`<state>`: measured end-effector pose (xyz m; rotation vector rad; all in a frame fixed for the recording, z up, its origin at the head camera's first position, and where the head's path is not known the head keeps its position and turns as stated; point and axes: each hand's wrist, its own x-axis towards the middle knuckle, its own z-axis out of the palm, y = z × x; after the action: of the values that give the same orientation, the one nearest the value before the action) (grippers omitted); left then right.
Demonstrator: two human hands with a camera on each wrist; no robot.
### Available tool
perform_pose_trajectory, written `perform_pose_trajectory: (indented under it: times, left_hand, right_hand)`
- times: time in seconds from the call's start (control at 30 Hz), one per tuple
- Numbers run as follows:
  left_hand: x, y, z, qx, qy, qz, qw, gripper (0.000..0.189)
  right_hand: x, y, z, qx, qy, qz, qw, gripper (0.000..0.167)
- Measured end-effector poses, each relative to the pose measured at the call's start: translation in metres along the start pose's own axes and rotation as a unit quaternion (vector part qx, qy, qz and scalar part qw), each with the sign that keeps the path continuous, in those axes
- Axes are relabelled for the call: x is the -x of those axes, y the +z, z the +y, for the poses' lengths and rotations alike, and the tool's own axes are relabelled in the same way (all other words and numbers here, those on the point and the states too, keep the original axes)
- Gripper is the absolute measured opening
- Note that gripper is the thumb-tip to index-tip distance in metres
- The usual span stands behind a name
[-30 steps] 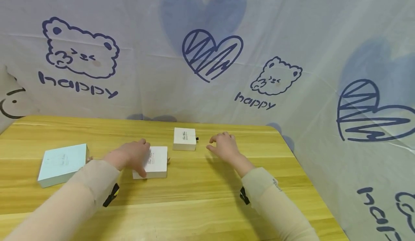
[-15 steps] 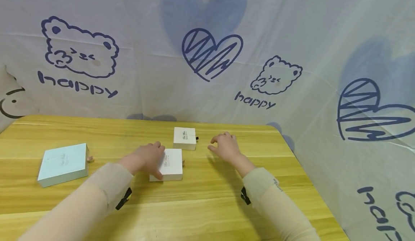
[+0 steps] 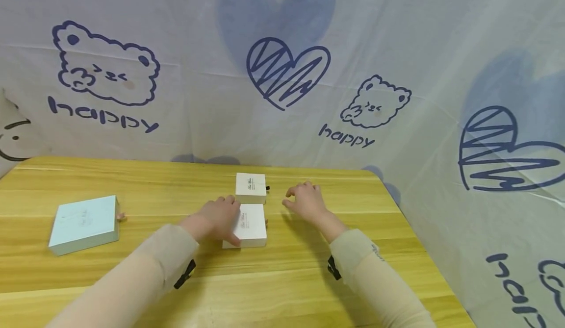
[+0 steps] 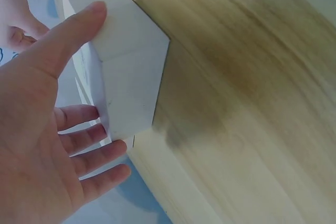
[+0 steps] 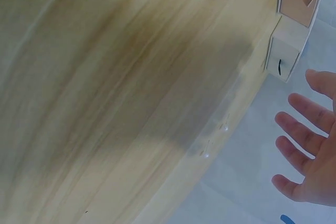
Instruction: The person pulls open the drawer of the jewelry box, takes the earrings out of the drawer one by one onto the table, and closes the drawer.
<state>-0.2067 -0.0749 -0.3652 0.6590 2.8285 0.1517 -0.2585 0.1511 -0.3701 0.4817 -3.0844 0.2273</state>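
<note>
My left hand [image 3: 218, 217] grips a white drawer-style gift box [image 3: 251, 222], thumb along its near side and fingers toward the far side. In the left wrist view the thumb lies on the side of this white box [image 4: 131, 61], with the fingertips [image 4: 113, 150] around its far end. Just behind it sits a smaller white box [image 3: 250, 186] with a black pull tab on its right. My right hand [image 3: 306, 201] hovers to the right of the small box, fingers spread and slightly bent, holding nothing. The right wrist view shows the small box's tabbed end [image 5: 281, 64].
A larger pale-blue box [image 3: 84, 222] with a pinkish ribbon tab lies at the left of the wooden table [image 3: 265, 289]. Behind the table hangs a white cloth [image 3: 198, 97] printed with hearts and bears.
My left hand has slid the larger white box rightward across the table until it stands in front of the small white box. My right hand has stayed almost still.
</note>
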Motion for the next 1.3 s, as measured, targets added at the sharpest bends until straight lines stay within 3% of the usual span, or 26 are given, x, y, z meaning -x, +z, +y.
perform_pose_trajectory:
  times: [0.2, 0.53, 0.83, 1.03, 1.3]
  left_hand:
    - [0.000, 0.005, -0.003, 0.009, 0.001, 0.020, 0.9998, 0.091]
    - [0.015, 0.009, -0.024, 0.048, 0.031, 0.078, 0.9953, 0.108]
    - [0.023, 0.027, -0.036, 0.094, 0.059, 0.087, 0.9900, 0.108]
    - [0.023, 0.029, -0.039, 0.149, 0.057, 0.080, 0.9840, 0.101]
    - [0.022, 0.029, -0.039, 0.169, 0.057, 0.072, 0.9813, 0.098]
  right_hand:
    - [0.002, -0.001, 0.000, 0.003, -0.003, -0.003, 1.0000, 0.028]
    - [0.005, -0.001, 0.005, 0.002, -0.003, -0.002, 1.0000, 0.028]
    - [0.010, -0.001, -0.002, -0.002, -0.024, -0.021, 0.9995, 0.029]
    - [0.009, 0.003, -0.007, 0.004, -0.028, -0.031, 0.9991, 0.027]
    - [0.009, 0.010, -0.019, -0.042, -0.040, -0.071, 0.9958, 0.028]
